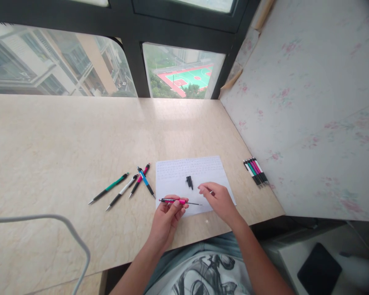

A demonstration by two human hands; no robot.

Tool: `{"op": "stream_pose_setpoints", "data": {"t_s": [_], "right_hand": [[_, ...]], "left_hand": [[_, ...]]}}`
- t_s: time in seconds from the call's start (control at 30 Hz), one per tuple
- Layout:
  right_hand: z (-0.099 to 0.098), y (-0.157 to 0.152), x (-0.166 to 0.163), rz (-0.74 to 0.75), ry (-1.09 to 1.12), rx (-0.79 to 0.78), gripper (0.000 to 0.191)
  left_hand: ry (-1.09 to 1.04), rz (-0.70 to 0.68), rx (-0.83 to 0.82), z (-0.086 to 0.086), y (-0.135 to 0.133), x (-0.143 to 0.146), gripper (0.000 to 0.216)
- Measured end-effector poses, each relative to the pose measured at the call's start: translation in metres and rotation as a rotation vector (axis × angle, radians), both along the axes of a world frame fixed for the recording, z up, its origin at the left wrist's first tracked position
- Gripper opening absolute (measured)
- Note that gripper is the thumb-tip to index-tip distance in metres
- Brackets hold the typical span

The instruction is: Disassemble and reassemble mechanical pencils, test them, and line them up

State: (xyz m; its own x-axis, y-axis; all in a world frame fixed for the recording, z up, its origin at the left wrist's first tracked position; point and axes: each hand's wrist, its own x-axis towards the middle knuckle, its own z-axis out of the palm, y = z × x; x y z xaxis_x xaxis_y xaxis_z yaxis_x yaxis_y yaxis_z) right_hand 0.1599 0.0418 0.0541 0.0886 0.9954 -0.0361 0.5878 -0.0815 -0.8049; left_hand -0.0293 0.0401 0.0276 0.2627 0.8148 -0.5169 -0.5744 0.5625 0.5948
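Observation:
Between the thumb and fingers of my left hand (165, 221) is the pink barrel of a disassembled ballpoint pen (182, 201), lying level over the paper. Its thin dark refill (193, 203) sticks out bare to the right. My right hand (220, 201) is just right of the refill tip, apart from it, with its fingers curled in and closed. Something small may be in those fingers, but I cannot make it out. Under the hands lies a white sheet of paper (172, 174) with rows of writing along its top. Small black pen parts (189, 182) rest on it.
Left of the paper lie a green pen (112, 186), a white pen (123, 191), a pink pen (138, 183) and a blue pen (146, 181) crossing it. Several pens (256, 171) are lined up by the right wall. A grey cable (70, 227) loops at the lower left.

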Motion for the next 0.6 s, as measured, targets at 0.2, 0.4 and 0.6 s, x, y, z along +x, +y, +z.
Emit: {"op": "stream_pose_setpoints", "data": {"t_s": [0.2,0.4,0.6], "right_hand": [[0.027,-0.024,0.0,0.325,-0.043,-0.047,0.019],[0.013,-0.028,0.038,0.284,-0.135,-0.134,0.019],[-0.019,-0.023,0.038,-0.073,-0.112,-0.122,0.016]], "left_hand": [[0.076,-0.078,0.066,0.002,-0.004,0.002,0.026],[0.105,0.037,0.09,0.001,0.001,-0.003,0.025],[0.077,0.062,0.058,0.001,0.001,-0.003,0.027]]}}
